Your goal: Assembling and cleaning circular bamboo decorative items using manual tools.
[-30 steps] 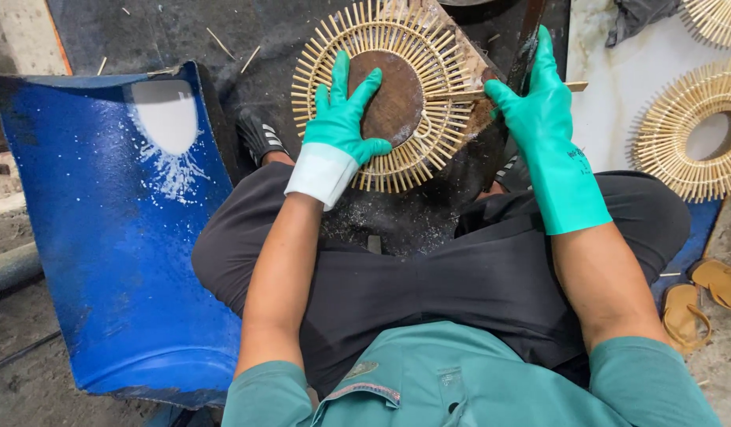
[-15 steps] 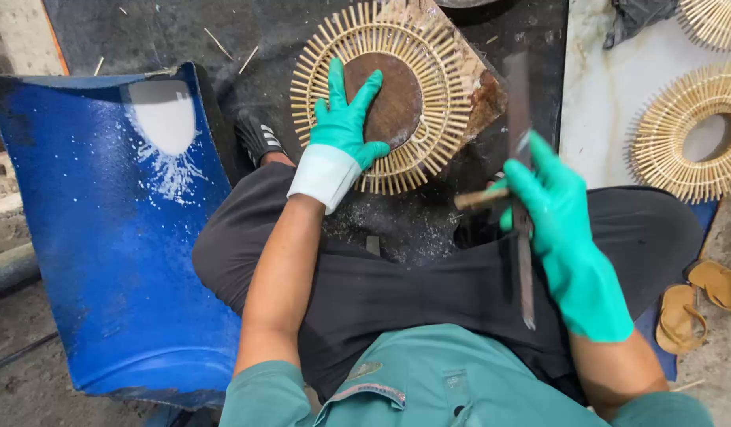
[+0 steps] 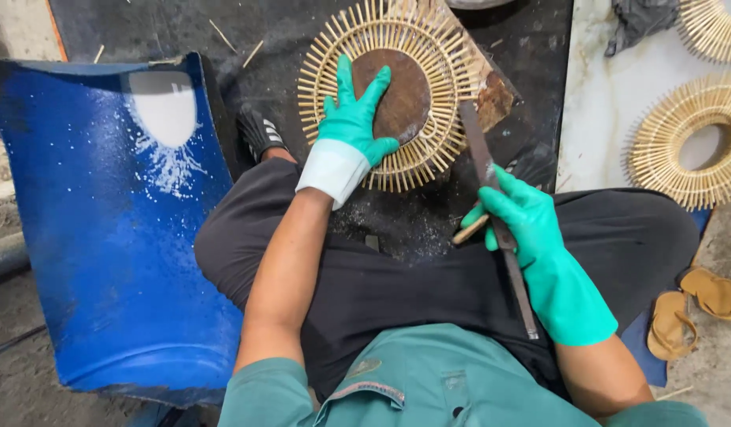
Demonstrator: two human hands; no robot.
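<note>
We have our left hand [image 3: 351, 119] spread flat on the brown disc at the centre of the round bamboo-spoke frame [image 3: 389, 95], pinning it to the dark floor before our crossed legs. Our right hand [image 3: 522, 221] is closed round a long flat metal blade [image 3: 492, 213] and a short stick [image 3: 470, 229] — lifted just right of the frame. We judge this a trimming step; next, the blade must meet the spoke ends squarely.
</note>
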